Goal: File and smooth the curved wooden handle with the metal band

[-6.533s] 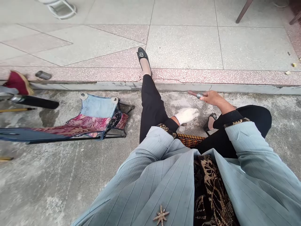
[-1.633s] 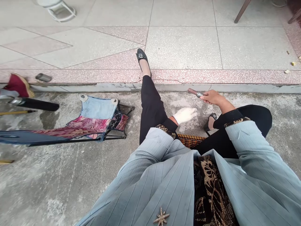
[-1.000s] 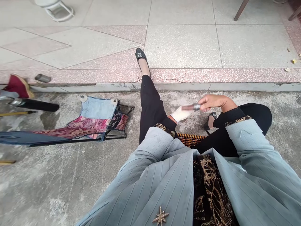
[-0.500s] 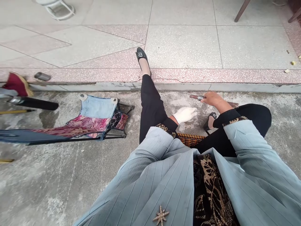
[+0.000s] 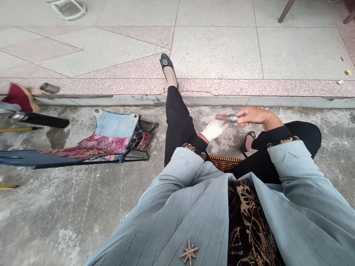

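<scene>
My right hand (image 5: pixel 252 115), bare, grips a reddish-brown stick (image 5: pixel 222 117) with a band of silvery wire wound round it near my fingers. The stick points left, and its slightly blurred end overlaps the fingers of my left hand (image 5: pixel 214 129) in this view. Whether they touch I cannot tell. My left hand wears a white knitted glove, with its fingers bent together. A small dark piece shows just below the glove, and what the fingers hold is hidden. Both hands are low between my knees, above the concrete ground (image 5: pixel 122 207).
An orange-and-black woven seat (image 5: pixel 225 162) is partly visible under me. To the left stands a low folding chair (image 5: pixel 111 140) with patterned cloth. A grey cylinder (image 5: pixel 50 88) lies on the pink step edge (image 5: pixel 127 87). Beyond are a red shoe (image 5: pixel 19 96) and a black-gripped bar (image 5: pixel 44 119).
My right hand has swung the stick repeatedly: over the glove, back to the right half a second ago, and over the glove again now. My left hand has shifted slightly left.
</scene>
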Tool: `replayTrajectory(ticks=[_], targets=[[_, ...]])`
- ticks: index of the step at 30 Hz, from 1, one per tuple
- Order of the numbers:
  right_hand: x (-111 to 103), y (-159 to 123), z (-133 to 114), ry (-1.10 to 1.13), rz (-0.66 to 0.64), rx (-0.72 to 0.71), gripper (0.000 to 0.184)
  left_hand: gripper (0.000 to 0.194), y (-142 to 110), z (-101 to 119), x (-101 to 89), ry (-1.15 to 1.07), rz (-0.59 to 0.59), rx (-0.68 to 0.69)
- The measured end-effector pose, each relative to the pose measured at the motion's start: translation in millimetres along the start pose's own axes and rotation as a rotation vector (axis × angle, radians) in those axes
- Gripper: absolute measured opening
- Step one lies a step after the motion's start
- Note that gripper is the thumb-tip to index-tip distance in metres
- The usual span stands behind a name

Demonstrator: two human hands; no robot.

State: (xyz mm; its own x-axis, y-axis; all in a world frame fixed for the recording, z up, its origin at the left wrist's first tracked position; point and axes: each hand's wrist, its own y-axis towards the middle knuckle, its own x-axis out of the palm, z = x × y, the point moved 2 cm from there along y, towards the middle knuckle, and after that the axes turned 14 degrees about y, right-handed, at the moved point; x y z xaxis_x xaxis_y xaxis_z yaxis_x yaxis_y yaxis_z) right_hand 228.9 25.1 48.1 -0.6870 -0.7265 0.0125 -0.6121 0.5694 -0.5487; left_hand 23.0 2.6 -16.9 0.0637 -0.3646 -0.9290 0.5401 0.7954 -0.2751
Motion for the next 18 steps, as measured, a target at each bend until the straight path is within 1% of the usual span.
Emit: replayTrajectory(ticks=[2,3,4,6,9,13,16,18], targets=[[-12.5,-3.6,-0.5,0.010,0.201,-0.036,0.039,0.041,0.0,3.2,2.3,0.002,-0.018,0.050],[-16.8,-3.9,0.6,0.012,0.272,-0.031,0.035,0.040,-0.5,5.3,3.3,0.008,-0.033,0.079],[-19.6,-3.1,2.3,0.017,0.323,-0.017,0.031,0.040,-1.4,7.5,4.0,0.014,-0.049,0.103],[-21.4,0.6,6.0,0.035,0.386,0.010,0.025,0.040,-3.9,11.8,4.4,0.031,-0.074,0.131],[-19.9,7.4,10.3,0.016,0.435,0.055,0.019,0.041,-7.8,16.6,2.8,0.055,-0.087,0.148],[-18.3,11.8,10.5,-0.058,0.453,0.118,0.017,0.042,-9.2,17.7,1.1,0.082,-0.081,0.149],[-18.5,11.9,8.2,-0.150,0.451,0.190,0.020,0.042,-7.6,15.9,1.7,0.111,-0.069,0.141],[-18.3,12.6,7.5,-0.259,0.432,0.239,0.022,0.041,-6.6,14.4,2.2,0.132,-0.054,0.134]])
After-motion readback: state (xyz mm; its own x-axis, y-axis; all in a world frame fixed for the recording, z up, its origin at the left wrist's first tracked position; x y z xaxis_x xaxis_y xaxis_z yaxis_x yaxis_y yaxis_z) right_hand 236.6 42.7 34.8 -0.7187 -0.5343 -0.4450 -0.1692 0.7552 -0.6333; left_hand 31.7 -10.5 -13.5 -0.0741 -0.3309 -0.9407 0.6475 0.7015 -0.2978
